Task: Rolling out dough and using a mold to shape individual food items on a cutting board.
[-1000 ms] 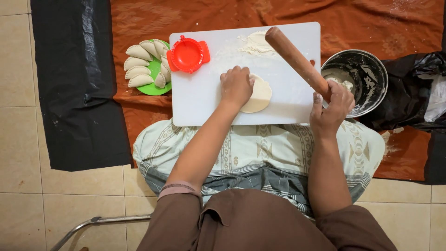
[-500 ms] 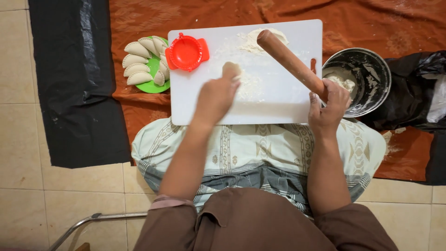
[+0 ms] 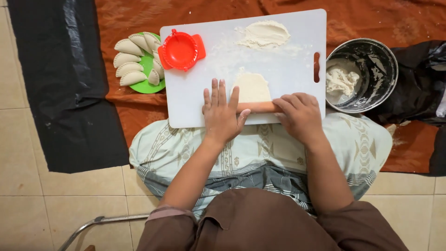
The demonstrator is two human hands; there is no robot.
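Note:
A white cutting board [image 3: 195, 97] rests across my lap. On it lies a flat round of dough [image 3: 251, 86], with a wooden rolling pin [image 3: 260, 107] lying crosswise over its near edge. My left hand [image 3: 222, 114] presses flat on the pin's left end, fingers spread. My right hand [image 3: 301, 115] covers the pin's right end, fingers curled over it. A heap of flour [image 3: 263, 34] sits at the board's far edge.
A red dumpling press [image 3: 181, 49] lies on the board's far left corner. Beside it a green plate [image 3: 147, 85] holds several folded dumplings [image 3: 127, 62]. A metal bowl [image 3: 376, 60] with dough [image 3: 339, 80] stands at the right, next to black plastic [image 3: 423, 88].
My right hand has brought the rolling pin down from the air onto the dough. My left hand has left the dough and moved onto the pin's left end.

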